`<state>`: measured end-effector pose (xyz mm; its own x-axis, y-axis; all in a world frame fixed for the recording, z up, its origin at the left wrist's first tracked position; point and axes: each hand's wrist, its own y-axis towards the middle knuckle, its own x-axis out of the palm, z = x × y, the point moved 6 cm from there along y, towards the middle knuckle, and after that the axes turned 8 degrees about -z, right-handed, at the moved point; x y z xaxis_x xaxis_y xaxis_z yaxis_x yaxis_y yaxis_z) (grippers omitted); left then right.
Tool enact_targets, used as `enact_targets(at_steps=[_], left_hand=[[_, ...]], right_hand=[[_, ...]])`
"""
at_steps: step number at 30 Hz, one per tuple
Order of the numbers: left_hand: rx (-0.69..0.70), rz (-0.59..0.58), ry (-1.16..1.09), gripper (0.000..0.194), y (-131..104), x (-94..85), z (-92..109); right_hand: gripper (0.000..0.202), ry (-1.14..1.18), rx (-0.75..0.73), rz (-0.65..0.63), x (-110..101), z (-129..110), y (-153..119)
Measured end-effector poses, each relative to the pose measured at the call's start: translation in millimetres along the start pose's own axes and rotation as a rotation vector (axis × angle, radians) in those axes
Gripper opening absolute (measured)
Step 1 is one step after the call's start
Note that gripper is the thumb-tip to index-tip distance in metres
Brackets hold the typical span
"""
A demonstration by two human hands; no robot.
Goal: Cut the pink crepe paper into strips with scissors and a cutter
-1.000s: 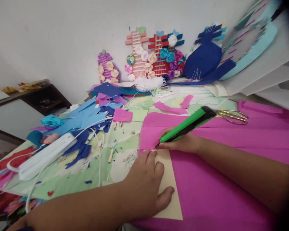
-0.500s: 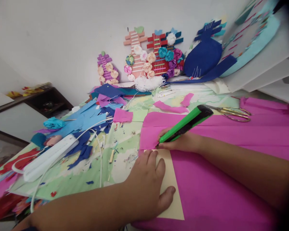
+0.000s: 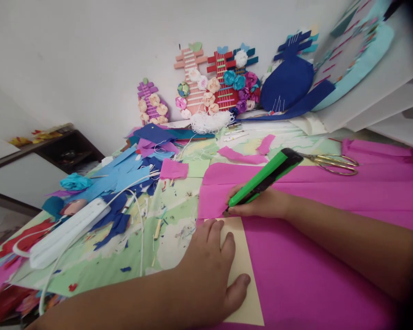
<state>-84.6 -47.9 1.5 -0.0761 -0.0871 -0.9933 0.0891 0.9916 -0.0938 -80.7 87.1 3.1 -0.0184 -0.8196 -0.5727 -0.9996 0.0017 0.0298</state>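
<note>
A large magenta sheet (image 3: 316,270) covers the right side of the table, with a fold line across its upper part. On its left part lies a cream card (image 3: 251,298). My left hand (image 3: 209,275) rests on the card, fingers spread and palm down. My right hand (image 3: 258,204) is closed around a green and black utility knife (image 3: 261,178). The knife's tip points down at the magenta sheet, just above the card's upper edge. The blade itself is barely visible.
Gold-handled scissors (image 3: 335,162) lie beyond my right forearm. A white power strip (image 3: 69,233) with cables sits at the left among blue paper scraps (image 3: 131,169). Decorated paper instruments, including a dark blue one (image 3: 287,85), lean against the wall.
The camera view has shifted slightly. Both hands hold nearly the same places, the left flat on the card and the right around the knife.
</note>
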Motion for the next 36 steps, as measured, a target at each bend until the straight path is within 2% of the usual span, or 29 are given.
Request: enact_targets(at_steps=[6, 12, 19, 27, 36], left_hand=[[-0.026, -0.011, -0.034, 0.059, -1, 0.8, -2], [-0.022, 0.016, -0.037, 0.058, -1, 2.0, -3], [0.088, -0.001, -0.019, 0.052, 0, -4.8, 4], [-0.009, -0.031, -0.089, 0.053, 0, 3.3, -4], [-0.024, -0.049, -0.111, 0.054, -1, 8.1, -6]], right_hand=[[0.014, -0.069, -0.042, 0.025, 2, -4, 1], [0.021, -0.04, -0.012, 0.013, 0, 2, 0], [0.02, -0.018, 0.03, 0.006, -6, 2, -5], [0.011, -0.076, -0.029, -0.01, -2, -1, -2], [0.018, 0.05, 0.02, 0.014, -8, 0, -8]])
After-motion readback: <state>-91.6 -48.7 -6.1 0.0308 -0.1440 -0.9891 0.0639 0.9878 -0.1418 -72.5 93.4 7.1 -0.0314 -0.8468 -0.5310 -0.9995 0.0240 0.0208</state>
